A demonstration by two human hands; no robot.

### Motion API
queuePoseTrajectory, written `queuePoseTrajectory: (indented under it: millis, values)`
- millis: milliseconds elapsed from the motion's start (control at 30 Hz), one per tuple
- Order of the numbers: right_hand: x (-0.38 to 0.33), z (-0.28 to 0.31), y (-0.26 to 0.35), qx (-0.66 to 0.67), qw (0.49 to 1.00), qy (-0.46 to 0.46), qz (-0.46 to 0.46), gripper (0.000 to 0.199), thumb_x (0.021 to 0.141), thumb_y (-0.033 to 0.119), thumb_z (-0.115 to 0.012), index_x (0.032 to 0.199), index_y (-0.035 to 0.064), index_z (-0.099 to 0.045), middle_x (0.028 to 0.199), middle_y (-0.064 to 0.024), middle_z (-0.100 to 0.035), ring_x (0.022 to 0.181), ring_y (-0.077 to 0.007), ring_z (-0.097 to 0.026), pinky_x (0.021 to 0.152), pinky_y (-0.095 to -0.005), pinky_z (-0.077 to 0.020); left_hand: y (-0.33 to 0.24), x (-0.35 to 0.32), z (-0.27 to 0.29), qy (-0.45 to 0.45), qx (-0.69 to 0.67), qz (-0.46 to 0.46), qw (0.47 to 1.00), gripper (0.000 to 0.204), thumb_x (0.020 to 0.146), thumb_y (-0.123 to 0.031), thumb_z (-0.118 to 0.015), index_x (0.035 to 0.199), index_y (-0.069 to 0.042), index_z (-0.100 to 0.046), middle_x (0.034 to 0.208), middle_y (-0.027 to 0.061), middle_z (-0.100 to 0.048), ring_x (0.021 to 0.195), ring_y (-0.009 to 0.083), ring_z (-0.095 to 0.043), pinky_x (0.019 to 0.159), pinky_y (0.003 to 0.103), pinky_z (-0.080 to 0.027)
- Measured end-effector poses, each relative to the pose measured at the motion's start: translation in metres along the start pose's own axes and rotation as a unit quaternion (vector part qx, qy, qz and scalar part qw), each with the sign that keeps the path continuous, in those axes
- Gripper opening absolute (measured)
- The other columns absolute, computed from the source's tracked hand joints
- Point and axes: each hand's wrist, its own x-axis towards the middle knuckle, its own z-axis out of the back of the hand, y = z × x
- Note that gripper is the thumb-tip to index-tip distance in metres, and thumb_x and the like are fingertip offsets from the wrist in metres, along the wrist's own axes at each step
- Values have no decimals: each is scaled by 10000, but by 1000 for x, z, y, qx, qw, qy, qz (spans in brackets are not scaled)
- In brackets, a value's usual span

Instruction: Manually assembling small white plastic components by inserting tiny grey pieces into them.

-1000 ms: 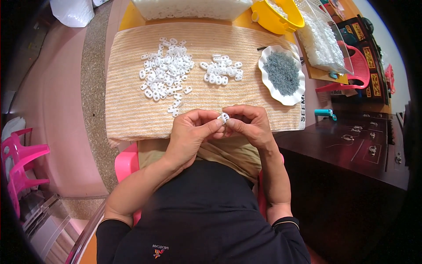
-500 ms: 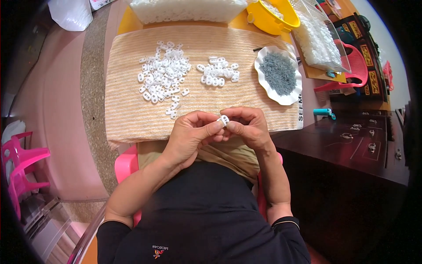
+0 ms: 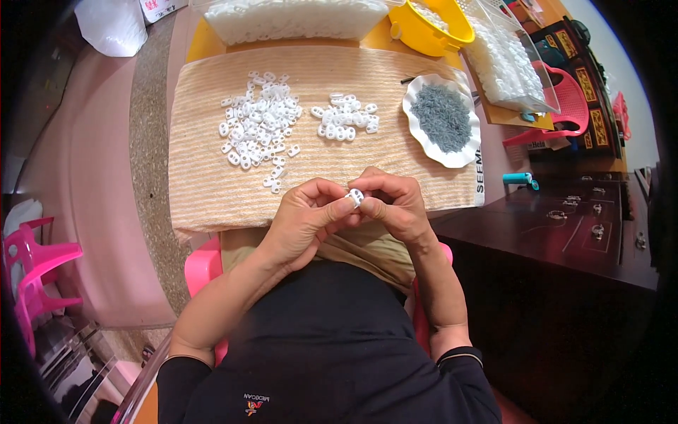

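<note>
Between both hands, just off the near edge of the cloth, is a small white plastic cord lock (image 3: 355, 197) with two holes. My left hand (image 3: 311, 212) pinches it between thumb and fingertips. From the other side my right hand (image 3: 393, 205) grips the same piece, thumb and forefinger closed on it. The fingers hide part of it. A large pile of white two-holed pieces (image 3: 263, 120) lies ahead on the left. To its right sits a smaller cluster of similar pieces (image 3: 345, 116). A white wavy-rimmed dish (image 3: 458, 160) holds a heap of tiny grey pieces, perhaps springs (image 3: 441, 116).
A striped tan cloth (image 3: 339, 162) covers the table. Along the back stand a clear bin of white parts (image 3: 293, 21), a yellow basket (image 3: 422, 34) and another clear bin (image 3: 501, 67). Dark drawers (image 3: 522, 226) adjoin on the right. Pink stools (image 3: 42, 261) stand at left.
The cord lock has turned slightly between my fingertips, and both hands still hold it. My view has shifted a little; the piles look the same.
</note>
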Motion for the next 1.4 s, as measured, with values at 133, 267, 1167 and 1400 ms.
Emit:
queuePoseTrajectory:
  millis: [133, 267, 1167, 1400]
  values:
    - [0, -5, 2, -10, 1000, -5, 6, 261, 875, 92, -669, 1086, -58, -632, 925, -69, -579, 819, -116, -594, 697, -215, -522, 1, 0, 1, 10, 0, -6, 1000, 95, 881, -80, -662, 925, -57, -581, 909, 82, -672, 784, 146, -661, 708, 248, -558]
    - [0, -4, 0, -42, 999, 3, 25, 264, 873, 111, -678, 1076, -53, -639, 917, -59, -582, 814, -108, -578, 695, -212, -489, 1, -1, 2, 23, -15, -10, 1000, 107, 872, -67, -674, 926, -26, -592, 920, 88, -671, 779, 145, -656, 725, 247, -565]
    - [1, 3, 25, -38, 999, -4, -35, 103, 884, 71, -659, 945, 7, -605, 872, -11, -589, 803, -82, -580, 720, -217, -491, -7, -3, -8, -3, 16, -8, 1000, 108, 910, -108, -634, 948, -9, -618, 976, 104, -662, 831, 152, -650, 783, 296, -572]
    - [50, 58, 102, -245, 931, -248, 107, 186, 868, 138, -671, 964, -21, -665, 796, -49, -644, 628, -101, -600, 599, -247, -535, -2, -4, -7, -31, 26, -18, 999, 125, 900, -106, -648, 947, 6, -620, 1038, 130, -646, 804, 142, -644, 774, 281, -570]
